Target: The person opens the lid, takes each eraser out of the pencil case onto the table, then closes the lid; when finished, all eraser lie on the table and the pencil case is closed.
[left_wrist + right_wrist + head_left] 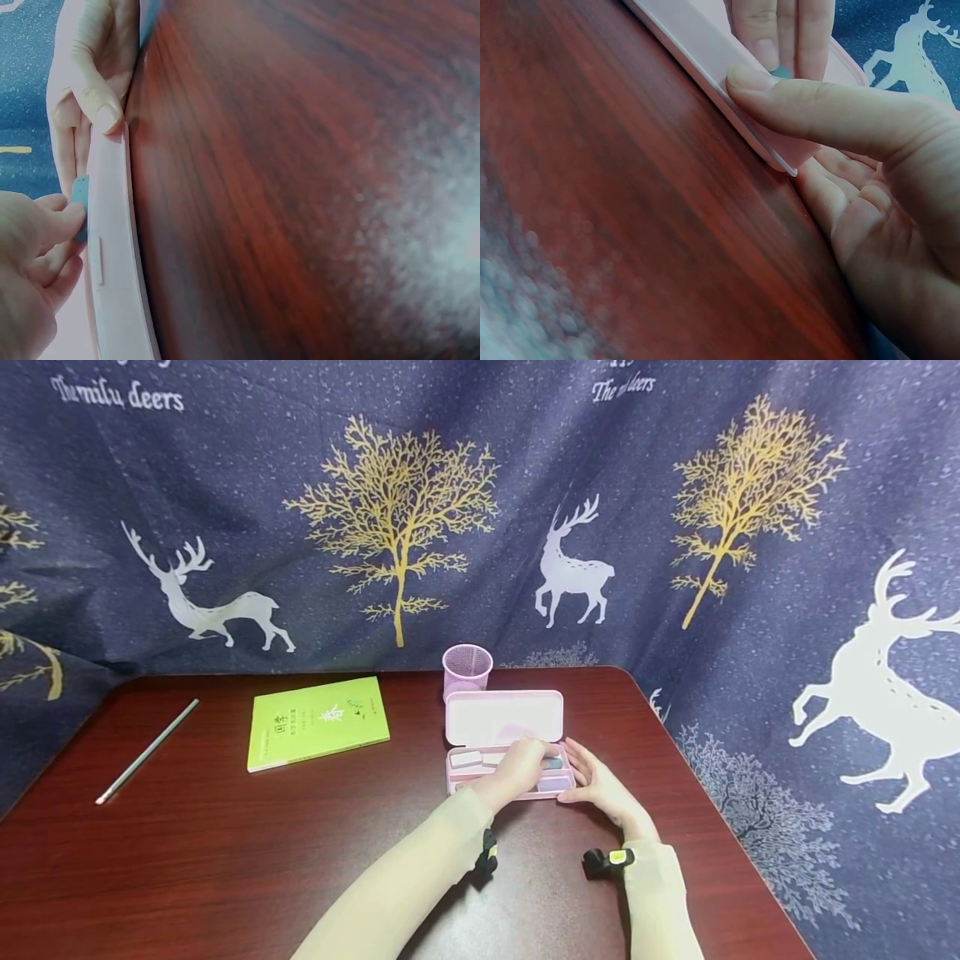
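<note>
An open pink pencil case (480, 714) lies on the table, its lid tipped back. My left hand (517, 768) reaches into the case from the front and pinches a small teal block (80, 196) near the right end. In the left wrist view, thumb and fingertips meet that block just behind the case's front wall (112, 225). My right hand (600, 787) holds the case's right end, thumb on the front edge and fingers round the far side. White blocks (467, 759) and a lilac block (555, 784) lie in the compartments; my left hand hides part of the inside.
Behind the case stands a pink mesh pen cup (467, 664). A green book (318, 722) lies left of it, and a pencil (146, 752) farther left. A dark blue curtain (480, 527) with deer and trees hangs behind the brown table (225, 860).
</note>
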The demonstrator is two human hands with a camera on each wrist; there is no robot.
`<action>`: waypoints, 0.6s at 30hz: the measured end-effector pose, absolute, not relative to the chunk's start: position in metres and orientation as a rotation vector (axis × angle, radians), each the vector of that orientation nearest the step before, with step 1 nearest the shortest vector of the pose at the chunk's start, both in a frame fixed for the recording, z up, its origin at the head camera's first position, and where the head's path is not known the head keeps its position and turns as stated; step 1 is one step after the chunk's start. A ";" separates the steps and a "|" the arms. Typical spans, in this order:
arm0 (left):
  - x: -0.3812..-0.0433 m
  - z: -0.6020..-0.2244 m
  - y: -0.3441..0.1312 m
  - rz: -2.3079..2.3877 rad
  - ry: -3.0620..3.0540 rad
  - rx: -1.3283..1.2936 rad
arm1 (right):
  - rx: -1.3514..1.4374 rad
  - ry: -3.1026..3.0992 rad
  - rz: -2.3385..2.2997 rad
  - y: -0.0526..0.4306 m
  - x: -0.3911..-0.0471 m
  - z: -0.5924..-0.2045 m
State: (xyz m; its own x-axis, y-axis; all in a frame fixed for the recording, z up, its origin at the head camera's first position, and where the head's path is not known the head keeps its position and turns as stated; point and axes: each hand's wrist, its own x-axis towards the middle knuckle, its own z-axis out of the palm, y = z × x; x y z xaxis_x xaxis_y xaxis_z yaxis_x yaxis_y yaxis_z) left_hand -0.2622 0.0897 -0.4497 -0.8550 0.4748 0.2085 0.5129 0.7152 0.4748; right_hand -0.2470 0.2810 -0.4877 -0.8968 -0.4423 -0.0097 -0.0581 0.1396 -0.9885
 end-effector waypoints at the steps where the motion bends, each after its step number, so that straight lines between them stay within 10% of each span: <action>1: -0.262 -0.450 0.089 -0.819 -2.839 -0.818 | -0.483 2.123 -1.819 0.281 -0.247 -0.488; 18: -0.248 -0.433 0.055 -1.064 -2.703 -0.751 | -0.575 2.178 -1.794 0.284 -0.246 -0.491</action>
State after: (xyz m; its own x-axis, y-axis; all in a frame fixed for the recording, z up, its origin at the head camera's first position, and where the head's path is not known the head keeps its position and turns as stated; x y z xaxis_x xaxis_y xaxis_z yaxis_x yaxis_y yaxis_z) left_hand -0.2480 0.0545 -0.4326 -0.8655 0.3988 0.3032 0.4984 0.6252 0.6006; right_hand -0.2463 0.2835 -0.4911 -0.8874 -0.4583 0.0486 -0.1357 0.1589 -0.9779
